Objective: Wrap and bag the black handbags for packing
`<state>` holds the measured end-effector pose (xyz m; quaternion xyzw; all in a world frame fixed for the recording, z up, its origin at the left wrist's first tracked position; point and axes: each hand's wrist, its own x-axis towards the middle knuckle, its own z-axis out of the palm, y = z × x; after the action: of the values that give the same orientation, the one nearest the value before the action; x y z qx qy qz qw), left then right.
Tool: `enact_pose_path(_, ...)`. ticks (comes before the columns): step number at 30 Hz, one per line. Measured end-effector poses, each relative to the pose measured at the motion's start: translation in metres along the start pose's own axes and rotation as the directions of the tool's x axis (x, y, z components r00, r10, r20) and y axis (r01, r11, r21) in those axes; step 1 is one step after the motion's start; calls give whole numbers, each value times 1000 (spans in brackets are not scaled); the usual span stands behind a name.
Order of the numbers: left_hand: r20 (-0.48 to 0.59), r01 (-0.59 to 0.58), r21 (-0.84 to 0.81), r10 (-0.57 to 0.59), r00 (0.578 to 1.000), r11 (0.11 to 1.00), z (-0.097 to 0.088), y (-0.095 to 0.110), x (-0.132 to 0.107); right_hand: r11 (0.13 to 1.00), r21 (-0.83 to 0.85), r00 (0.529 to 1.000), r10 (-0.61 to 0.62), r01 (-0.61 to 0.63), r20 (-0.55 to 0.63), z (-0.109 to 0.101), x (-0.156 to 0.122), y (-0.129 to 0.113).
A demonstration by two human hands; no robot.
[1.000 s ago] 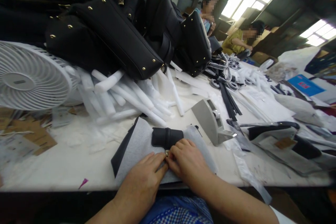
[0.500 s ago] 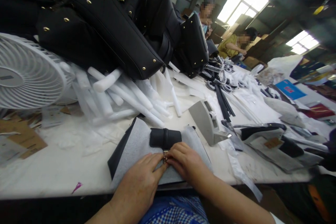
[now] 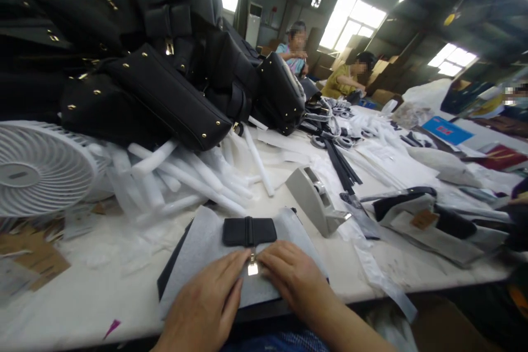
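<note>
A grey felt-covered bag (image 3: pixel 204 242) with black sides lies on the worktable in front of me. A black tab (image 3: pixel 235 231) with a narrow strap sits at its upper middle. Below it a shiny gold clasp (image 3: pixel 252 268) shows between my hands. My left hand (image 3: pixel 206 294) lies on the bag's left part, fingertips touching the strap beside the clasp, thumb apart and lower. From the other side my right hand (image 3: pixel 295 269) holds the clasp's edge with bent fingertips; its thumb is mostly hidden.
Black bags (image 3: pixel 177 104) are piled at the back left, above white wrapped rolls (image 3: pixel 193 176). A white fan (image 3: pixel 41 170) stands at left. A grey tape dispenser (image 3: pixel 309 198) and another grey-black bag (image 3: pixel 424 225) lie to the right. Two people (image 3: pixel 342 77) work farther back.
My view has shifted, so more of the bag pile shows. My left thumb has drawn back from the clasp, and the gold plate, covered by fingers before, is now exposed.
</note>
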<state>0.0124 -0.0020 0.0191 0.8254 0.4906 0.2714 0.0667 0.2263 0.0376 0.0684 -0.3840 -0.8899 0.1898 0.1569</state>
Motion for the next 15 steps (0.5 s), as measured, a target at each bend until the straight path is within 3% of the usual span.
enact_pose_path(3,19,-28,90,27,999,996,-4,2,4,997,-80,999,-19,22,48,-4,-9,-1)
enact_pose_path(7,39,-123,226,117,992,966,-9,1,9,961,-261,994,-78,94,70,13,-31,8)
enact_pose_path(12,161,-410,436,378,911,801,-11,-1,10,951,-281,990,-103,127,99,24,-41,19)
enact_pose_path(15,183,-440,472,404,896,764,-7,-5,4,952,-291,994,-83,99,70,14,-42,22)
